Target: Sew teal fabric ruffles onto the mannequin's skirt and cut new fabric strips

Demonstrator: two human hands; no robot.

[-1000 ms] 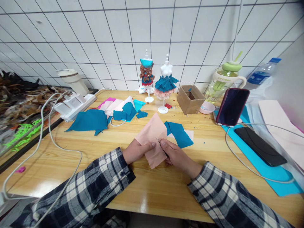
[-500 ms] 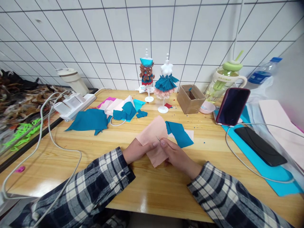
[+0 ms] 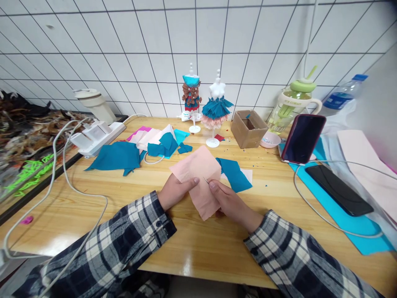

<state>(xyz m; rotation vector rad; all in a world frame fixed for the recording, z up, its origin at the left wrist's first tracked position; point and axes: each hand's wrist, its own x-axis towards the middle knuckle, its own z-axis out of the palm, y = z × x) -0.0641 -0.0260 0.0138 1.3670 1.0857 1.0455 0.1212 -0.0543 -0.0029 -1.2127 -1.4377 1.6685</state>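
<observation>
A pink crepe-like sheet (image 3: 203, 178) is spread between my two hands above the table. My left hand (image 3: 175, 191) pinches its left edge, thumb on top and fingers hidden beneath. A thin needle-like tool (image 3: 206, 181) sticks out from the thumb and finger of my right hand (image 3: 229, 200), its tip over the sheet; this hand also touches the sheet's right side. Just beyond lies a dark teal piece (image 3: 237, 174). Two small white dress forms stand farther back, one in a teal and pink skirt (image 3: 217, 109), the other in a brown and red outfit (image 3: 191, 97).
Teal scraps (image 3: 116, 157) and a white power strip (image 3: 102, 138) lie at the left, with loose cables. A cardboard box (image 3: 249, 134), pink bowl (image 3: 270, 140), propped phone (image 3: 304, 138), dark phone (image 3: 339, 190) and green-lidded jug (image 3: 293, 103) stand or lie at the right.
My left hand has moved slightly left along with the sheet's edge, and the sheet is spread wider and flatter. My right hand has barely moved.
</observation>
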